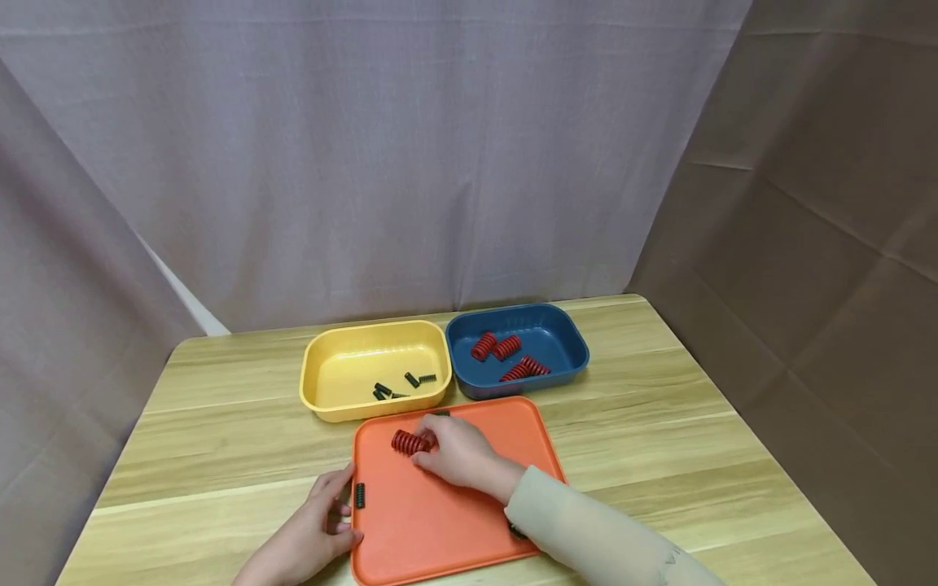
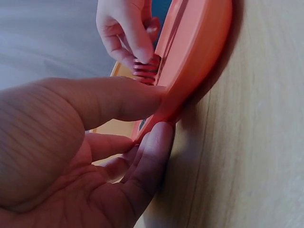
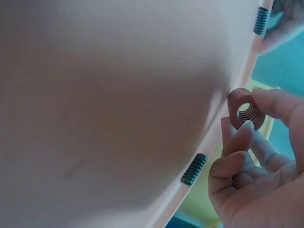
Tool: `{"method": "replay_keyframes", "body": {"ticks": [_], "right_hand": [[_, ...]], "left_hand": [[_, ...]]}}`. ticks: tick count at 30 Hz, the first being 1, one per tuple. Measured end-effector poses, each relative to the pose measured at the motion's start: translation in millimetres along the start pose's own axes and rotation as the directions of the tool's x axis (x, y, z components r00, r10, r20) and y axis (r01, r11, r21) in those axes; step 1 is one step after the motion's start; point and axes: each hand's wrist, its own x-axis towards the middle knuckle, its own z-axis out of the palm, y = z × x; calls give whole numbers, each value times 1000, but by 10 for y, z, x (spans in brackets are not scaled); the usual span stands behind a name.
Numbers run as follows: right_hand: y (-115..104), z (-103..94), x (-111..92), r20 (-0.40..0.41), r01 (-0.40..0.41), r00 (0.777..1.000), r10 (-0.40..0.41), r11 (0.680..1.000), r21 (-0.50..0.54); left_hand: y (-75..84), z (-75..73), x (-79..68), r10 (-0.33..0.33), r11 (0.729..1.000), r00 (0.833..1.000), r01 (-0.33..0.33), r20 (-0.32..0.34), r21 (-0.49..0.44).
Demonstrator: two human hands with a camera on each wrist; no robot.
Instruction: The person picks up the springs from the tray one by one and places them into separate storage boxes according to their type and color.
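Note:
My right hand pinches a red coil spring between thumb and fingers, over the far left part of the orange tray. In the right wrist view, the hollow end of this red spring faces the camera. My left hand grips the tray's left rim, its thumb on the edge and fingers against the outer side in the left wrist view. Small black springs lie along the tray's edges: one beside the left hand, another at the far rim, partly behind the right hand.
Behind the tray stands a yellow bin with several small black springs. A blue bin beside it holds several red springs. Under the right sleeve, a dark piece shows on the tray. Curtains hang around the wooden table.

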Motion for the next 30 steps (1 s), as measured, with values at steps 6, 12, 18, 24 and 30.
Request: {"method": "replay_keyframes", "body": {"ticks": [6,12,18,24,30], "right_hand": [[50,-99,-70,-20,-31,999,33,996,79],[161,-182,-144,-27,-51,998,55,993,106],[262,-354,-250,-67,-58,995,71,982,182],[384,-600,-337,-108,-77,987,116,946,313],[544,-790,-366,-242,-57,961,131,955,291]], "left_hand": [[5,1,-8,9,1000,1000,-9,-6,10],[2,-8,-20,26,1000,1000,-26,1,-3],[6,-16,-18,23,1000,1000,-23,14,-21],[10,-17,-9,17,999,1000,-16,14,-31],[20,-15,-11,10,1000,1000,-9,13,-20]]}}
